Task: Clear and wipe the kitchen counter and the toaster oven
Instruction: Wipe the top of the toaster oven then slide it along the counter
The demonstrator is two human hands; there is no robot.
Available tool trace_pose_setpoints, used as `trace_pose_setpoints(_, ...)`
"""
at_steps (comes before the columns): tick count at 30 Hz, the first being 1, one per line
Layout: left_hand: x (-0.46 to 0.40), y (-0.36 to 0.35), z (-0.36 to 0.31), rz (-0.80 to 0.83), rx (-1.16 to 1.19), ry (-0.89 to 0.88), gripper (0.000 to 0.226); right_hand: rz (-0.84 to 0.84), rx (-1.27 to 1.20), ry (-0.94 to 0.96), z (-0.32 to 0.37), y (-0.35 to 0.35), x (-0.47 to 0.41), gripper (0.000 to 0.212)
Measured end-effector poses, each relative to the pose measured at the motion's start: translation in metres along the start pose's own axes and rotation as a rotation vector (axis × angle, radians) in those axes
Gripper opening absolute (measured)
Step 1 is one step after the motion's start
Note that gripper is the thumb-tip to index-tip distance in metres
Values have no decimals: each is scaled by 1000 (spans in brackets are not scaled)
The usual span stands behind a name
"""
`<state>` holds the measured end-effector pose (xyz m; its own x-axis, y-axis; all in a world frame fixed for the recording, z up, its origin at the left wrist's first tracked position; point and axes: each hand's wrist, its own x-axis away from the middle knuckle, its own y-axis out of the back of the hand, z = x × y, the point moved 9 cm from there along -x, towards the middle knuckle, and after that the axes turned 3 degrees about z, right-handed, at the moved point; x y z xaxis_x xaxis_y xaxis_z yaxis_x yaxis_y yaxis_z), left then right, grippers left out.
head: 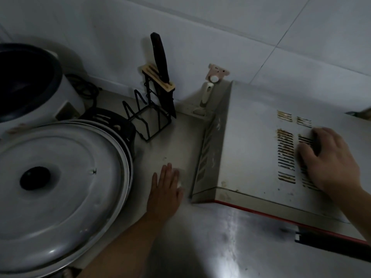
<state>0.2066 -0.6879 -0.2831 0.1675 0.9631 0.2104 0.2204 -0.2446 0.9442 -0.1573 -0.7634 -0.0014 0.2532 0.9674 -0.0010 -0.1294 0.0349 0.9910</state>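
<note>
Left hand (166, 189) is nearest us, flat on the counter (172, 141) with straight fingers, pressing down on something small and pale, a cloth or wipe by the look of it, of which only a corner peeks out at the fingertips; it sits in the gap just beside the toaster oven (251, 137), which I'd judge is the strip being wiped right now. Over on the oven's top, the right hand (329, 159) rests across the grimy vent slots, fingers loosely bent and holding nothing, most likely steadying the box so it doesn't slide. To the left, a big metal lid (60, 181) covers a wide pan, contents hidden. Behind it the rice cooker (36, 83) stands open, its dark pot too shadowed to read. At the wall, a wire rack (148, 117) holds one knife (162, 73) upright in its slotted block, the lower frame holding nothing I can see.
</note>
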Motion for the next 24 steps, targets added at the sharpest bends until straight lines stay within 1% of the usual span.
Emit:
trace_pose_setpoints(2,-1,-1,-2,-14,-11,-40,70,3,-1,0,-2,-2,0,71)
trace_pose_setpoints(6,-8,-5,2,36,0,-3,72,-16,-9,-11,-2,-1,0,71)
trace_pose_setpoints(11,-12,-4,-19,31,-74,-51,78,-15,-10,0,-1,0,1,73)
trace_pose_setpoints(16,-17,-3,-16,8,-154,-114,59,-8,-1,-13,0,0,0,74)
trace_pose_setpoints(19,-21,-2,-22,17,-138,-172,58,-4,-5,-22,-2,-1,0,74)
trace_pose_setpoints(21,-26,2,-20,-13,-110,-186,56,-7,-7,-27,-3,-1,1,74)
trace_pose_setpoints(23,-30,7,-11,-81,-54,-199,53,-8,-8,-21,-2,-1,1,74)
trace_pose_setpoints(24,-32,13,-7,-148,-20,-223,51,-8,-9,-18,-2,0,1,75)
